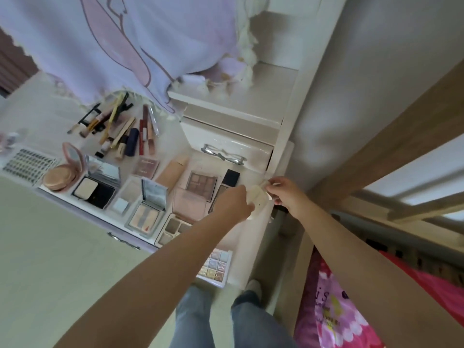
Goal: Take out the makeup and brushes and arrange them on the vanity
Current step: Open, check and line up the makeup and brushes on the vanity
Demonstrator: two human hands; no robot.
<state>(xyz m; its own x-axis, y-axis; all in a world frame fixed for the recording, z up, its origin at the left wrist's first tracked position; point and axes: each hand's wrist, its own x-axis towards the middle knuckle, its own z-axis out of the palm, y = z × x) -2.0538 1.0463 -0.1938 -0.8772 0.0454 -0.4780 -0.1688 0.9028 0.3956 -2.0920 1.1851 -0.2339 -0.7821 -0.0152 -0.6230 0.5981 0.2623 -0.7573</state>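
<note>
Both hands' fingers pinch a small cream pouch (257, 199): left hand (234, 203), right hand (285, 194).

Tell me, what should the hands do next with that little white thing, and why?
Probably set it down. Both the left hand and right hand hold the small white item above the vanity, where a bare patch shows just below them beside the palettes.

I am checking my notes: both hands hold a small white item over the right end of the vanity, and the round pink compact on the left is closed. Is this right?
Not quite. In the head view the round pink compact is open, its mirror lid raised. The rest holds: left hand and right hand hold the small white item.
</note>
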